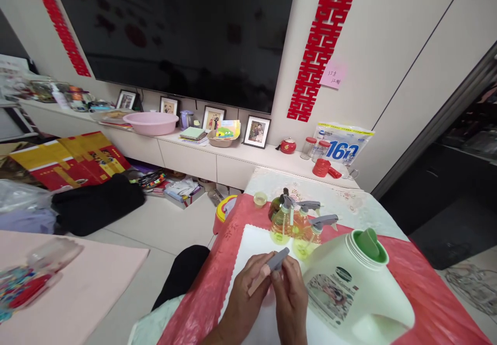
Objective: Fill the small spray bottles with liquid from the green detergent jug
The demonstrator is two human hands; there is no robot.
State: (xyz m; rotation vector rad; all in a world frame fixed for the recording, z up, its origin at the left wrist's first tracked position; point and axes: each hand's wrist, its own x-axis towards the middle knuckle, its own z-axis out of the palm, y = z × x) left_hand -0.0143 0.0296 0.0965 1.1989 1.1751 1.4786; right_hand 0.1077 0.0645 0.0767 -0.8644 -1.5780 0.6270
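Both of my hands are closed around a grey spray trigger head (278, 260). My left hand (248, 289) wraps it from the left, and my right hand (289, 294) pinches it from the right. Fingers cover its lower part, so whether a bottle is attached I cannot tell. Just beyond stand see-through spray bottles with grey trigger heads: one spray bottle (281, 229) with yellow-green liquid, another (301, 220) looking orange, and a nearer one (308, 244) with yellow liquid. To the right of my right hand is a large pale green jug (368, 293) with a green scoop or cap (368, 244) in its mouth.
A white sheet (243, 246) lies on the red tablecloth (194, 306). A small pale cup (260, 199) sits near the back left edge. Behind, a low white cabinet (186, 156) carries a pink basin (151, 123), framed photos and jars. A pink table (97, 288) stands left.
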